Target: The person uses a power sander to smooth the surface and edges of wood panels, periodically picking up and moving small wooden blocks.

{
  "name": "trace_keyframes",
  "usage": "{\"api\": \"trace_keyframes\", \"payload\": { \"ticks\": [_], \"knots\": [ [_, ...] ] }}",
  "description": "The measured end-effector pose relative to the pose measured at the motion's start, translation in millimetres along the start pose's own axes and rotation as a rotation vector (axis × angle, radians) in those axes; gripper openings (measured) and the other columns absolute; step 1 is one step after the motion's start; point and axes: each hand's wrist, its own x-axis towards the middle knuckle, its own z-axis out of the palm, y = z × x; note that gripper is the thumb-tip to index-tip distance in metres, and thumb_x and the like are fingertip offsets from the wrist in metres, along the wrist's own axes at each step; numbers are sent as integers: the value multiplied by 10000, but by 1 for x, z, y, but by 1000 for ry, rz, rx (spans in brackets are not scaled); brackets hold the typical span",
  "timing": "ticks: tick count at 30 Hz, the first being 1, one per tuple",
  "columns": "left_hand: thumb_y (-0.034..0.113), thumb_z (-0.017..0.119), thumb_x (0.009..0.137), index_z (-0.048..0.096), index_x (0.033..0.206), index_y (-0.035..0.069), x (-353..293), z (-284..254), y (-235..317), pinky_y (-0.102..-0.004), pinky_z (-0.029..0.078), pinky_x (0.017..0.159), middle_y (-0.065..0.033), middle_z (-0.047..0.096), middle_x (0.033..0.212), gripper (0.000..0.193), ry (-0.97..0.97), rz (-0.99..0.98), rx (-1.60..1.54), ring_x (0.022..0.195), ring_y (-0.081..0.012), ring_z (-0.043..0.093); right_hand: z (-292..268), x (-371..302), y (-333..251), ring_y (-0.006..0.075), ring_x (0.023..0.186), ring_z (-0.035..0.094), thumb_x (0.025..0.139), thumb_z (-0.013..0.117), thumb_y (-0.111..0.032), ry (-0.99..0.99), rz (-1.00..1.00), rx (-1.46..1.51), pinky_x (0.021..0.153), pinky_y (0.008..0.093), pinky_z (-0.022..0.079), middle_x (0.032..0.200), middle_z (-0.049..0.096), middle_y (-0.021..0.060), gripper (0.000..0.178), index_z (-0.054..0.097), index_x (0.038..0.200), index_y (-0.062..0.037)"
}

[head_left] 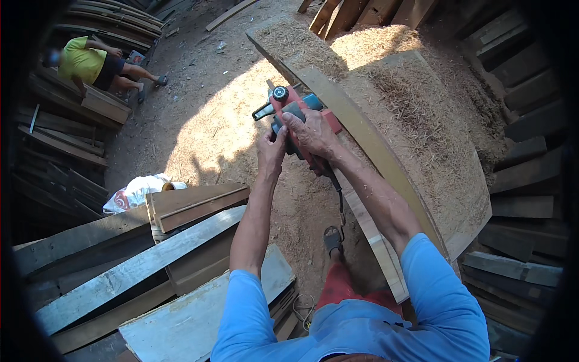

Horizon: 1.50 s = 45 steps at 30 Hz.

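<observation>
My right hand [315,134] is closed over the top of a red and dark grey electric hand planer [292,98] with a black front knob. My left hand [273,148] grips the planer's near left side, its thumb against the body; some of its fingers are hidden. A cord [336,187] hangs from the rear of the tool. The planer is at the far end of a pale wooden board [377,244], which runs along the workbench edge toward me. From this angle I cannot tell whether the planer's sole touches the wood.
Wood shavings [398,90] are heaped on the workbench [449,199] to my right. Stacked planks [145,268] and a white sack [139,192] lie at left. Timber [525,206] lines the far right. A person in a yellow shirt [84,60] is at the upper left.
</observation>
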Motion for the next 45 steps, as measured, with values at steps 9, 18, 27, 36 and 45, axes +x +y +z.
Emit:
{"api": "trace_keyframes", "payload": {
  "ticks": [9,18,27,36,45],
  "knots": [
    [370,696,1002,540,1392,-88,48,-26,14,-333,498,830,-151,646,1168,621,251,116,10,933,-202,595,20,26,-1,305,910,678,948,586,-722,28,-108,19,770,414,535,960,686,200,813,515,1289,12],
    [411,463,1092,415,1443,-82,-92,-16,30,-481,355,1093,-249,501,1339,606,639,398,223,1242,-356,441,46,-201,36,351,899,682,951,657,-620,-157,54,162,817,453,524,925,676,242,672,644,1070,40],
    [280,649,1033,573,1204,-49,-141,114,-136,-359,544,743,-107,691,1006,378,61,-208,-3,811,-216,646,55,-414,95,378,978,708,925,696,-519,-332,272,14,847,489,537,991,708,252,609,653,1119,57],
    [200,532,1065,583,1255,16,-212,175,-155,-370,592,755,-101,701,1082,270,-18,-37,-335,905,-220,701,30,-596,207,438,1175,660,893,721,-513,-152,549,-85,990,504,515,1192,689,301,715,639,1198,128],
    [412,450,1058,644,1185,-71,-201,168,-173,-477,555,850,-225,694,1153,537,356,-237,291,982,-342,667,-7,-764,334,422,1324,565,902,694,-586,219,912,77,1085,489,465,1411,587,276,822,534,1426,26]
  ]
}}
